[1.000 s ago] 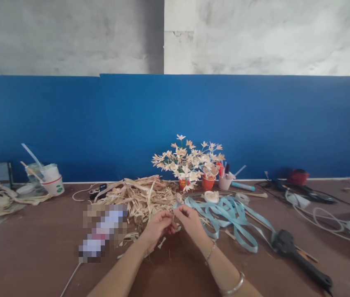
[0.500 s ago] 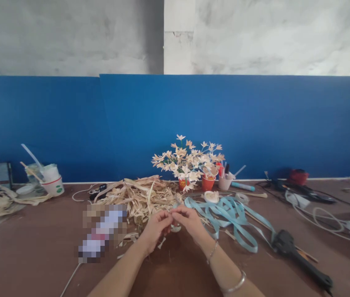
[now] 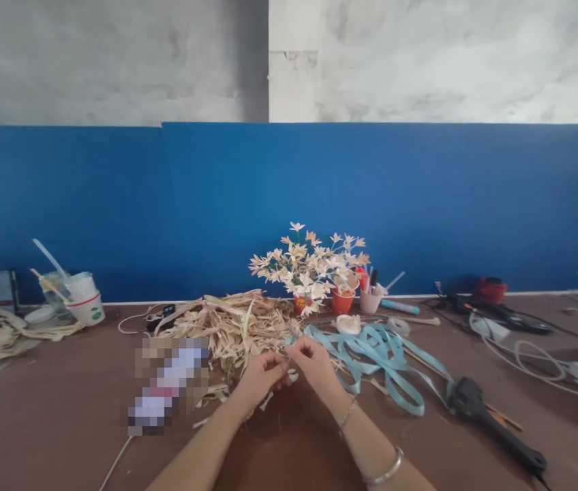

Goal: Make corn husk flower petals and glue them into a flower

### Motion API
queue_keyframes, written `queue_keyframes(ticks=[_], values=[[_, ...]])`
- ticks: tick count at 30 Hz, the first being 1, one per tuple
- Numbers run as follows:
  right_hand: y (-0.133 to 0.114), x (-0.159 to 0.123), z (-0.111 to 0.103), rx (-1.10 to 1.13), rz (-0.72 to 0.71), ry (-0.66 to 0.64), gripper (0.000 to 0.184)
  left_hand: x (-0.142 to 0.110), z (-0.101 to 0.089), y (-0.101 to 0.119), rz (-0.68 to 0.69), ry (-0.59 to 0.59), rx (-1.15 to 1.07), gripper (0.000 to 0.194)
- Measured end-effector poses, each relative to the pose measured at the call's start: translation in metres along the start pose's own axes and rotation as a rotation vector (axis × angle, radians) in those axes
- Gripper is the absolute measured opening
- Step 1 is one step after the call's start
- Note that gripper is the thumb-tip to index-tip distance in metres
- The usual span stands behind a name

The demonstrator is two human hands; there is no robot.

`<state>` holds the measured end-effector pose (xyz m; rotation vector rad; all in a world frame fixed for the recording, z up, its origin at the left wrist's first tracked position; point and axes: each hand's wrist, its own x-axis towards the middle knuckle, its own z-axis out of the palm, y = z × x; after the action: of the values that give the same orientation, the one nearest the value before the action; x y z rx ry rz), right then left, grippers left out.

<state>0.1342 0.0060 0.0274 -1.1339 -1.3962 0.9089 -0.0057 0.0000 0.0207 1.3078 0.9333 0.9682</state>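
My left hand [image 3: 262,382] is closed in a pinch above the front edge of a heap of dried husk strips [image 3: 227,327]. Beside it, my right hand [image 3: 314,367] also pinches, its fingertips close to the left ones. Whatever lies between the fingers is too small and partly hidden to name. Small pale scraps [image 3: 293,376] show just by the fingertips. Behind the hands stand pale star-shaped flowers [image 3: 299,262] in red paper cups [image 3: 343,300]. Light blue ribbon [image 3: 386,361] lies in loose loops right of my right hand.
A blurred-out object [image 3: 169,385] with a white cord lies left of my hands. At the right is a black-handled tool [image 3: 498,429]; cables [image 3: 529,361] spread behind it. Back left, a white tub [image 3: 87,308] holds sticks. A blue partition [image 3: 371,177] borders the table.
My right hand has risen slightly, and its fingertips have moved a little apart from the left ones. The left hand has dropped very slightly; the view has shifted a touch.
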Motion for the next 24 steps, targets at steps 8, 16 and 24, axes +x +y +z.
queue_keyframes(ticks=[8, 16, 24], values=[[-0.006, -0.002, -0.001, -0.079, -0.032, 0.074, 0.035, -0.003, 0.003, 0.005, 0.009, 0.034, 0.057, 0.026], [-0.002, -0.004, -0.001, -0.061, -0.073, 0.110, 0.037, -0.004, 0.004, 0.006, 0.018, 0.056, 0.069, 0.027], [-0.043, 0.006, -0.074, -0.262, -0.028, 0.300, 0.030, -0.001, 0.001, 0.003, 0.044, 0.062, 0.061, 0.029]])
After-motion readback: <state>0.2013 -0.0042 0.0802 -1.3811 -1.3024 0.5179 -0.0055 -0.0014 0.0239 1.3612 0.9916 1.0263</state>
